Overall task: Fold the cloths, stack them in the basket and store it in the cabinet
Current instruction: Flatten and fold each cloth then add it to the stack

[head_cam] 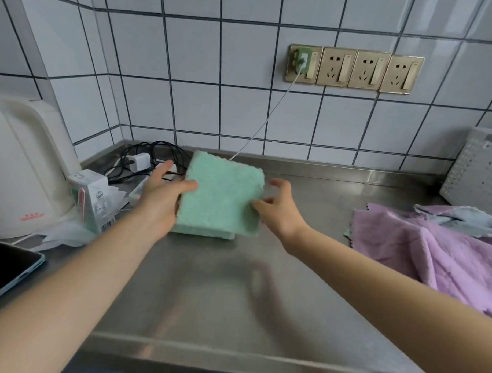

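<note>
- The folded square mint-green fleecy cloth (pixel 221 195) is held up over the brushed stainless-steel tabletop (pixel 207 291), tilted toward the camera, its lower layers showing at the bottom edge.
- The left hand (pixel 160 203) has its grip closed on the cloth's left edge: the thumb lies across the front face, the fingers pass behind it, and the forefinger points toward the wall.
- The right hand (pixel 280 210) pinches the cloth's right edge low down with thumb and fingertip; its other fingers are loosely curled and held clear of the fabric.
- A crumpled lilac fleecy cloth (pixel 432 254) lies on the tabletop to the right, well apart from the green one, with a pale grey-blue cloth (pixel 458 220) resting on its far side.
- The white perforated plastic basket (pixel 476 175) stands at the far right against the tiled wall, just behind those cloths.
- At the left stand a white electric kettle (pixel 25 164) and a small white carton (pixel 89 197); a dark phone in a blue case (pixel 7 267) lies at the near left edge.
- Black cables and a white charger (pixel 140 159) sit in the back corner.
</note>
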`<act>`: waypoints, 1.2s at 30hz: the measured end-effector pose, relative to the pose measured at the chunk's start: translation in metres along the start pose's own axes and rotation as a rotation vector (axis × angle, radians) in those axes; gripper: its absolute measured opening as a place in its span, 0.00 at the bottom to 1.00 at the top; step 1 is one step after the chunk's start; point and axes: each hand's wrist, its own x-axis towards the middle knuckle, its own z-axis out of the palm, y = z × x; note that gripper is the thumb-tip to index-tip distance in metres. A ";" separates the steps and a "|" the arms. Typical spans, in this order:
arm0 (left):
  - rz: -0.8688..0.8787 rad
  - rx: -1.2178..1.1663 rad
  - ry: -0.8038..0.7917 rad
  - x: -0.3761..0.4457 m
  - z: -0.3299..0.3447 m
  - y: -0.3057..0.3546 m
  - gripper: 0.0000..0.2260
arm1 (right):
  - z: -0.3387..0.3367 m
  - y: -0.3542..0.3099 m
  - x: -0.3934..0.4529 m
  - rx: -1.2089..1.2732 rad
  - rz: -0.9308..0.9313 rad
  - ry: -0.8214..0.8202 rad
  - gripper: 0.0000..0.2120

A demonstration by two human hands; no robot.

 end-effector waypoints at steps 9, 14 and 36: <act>0.112 0.609 0.074 0.088 -0.031 -0.022 0.36 | 0.057 -0.001 0.061 -0.120 0.117 0.008 0.23; 0.201 0.770 0.076 0.093 -0.044 -0.044 0.30 | 0.063 0.018 0.065 -0.144 0.085 -0.001 0.22; 0.772 1.581 -0.099 0.033 0.010 -0.028 0.14 | -0.059 0.020 -0.005 -0.825 -0.278 -0.093 0.13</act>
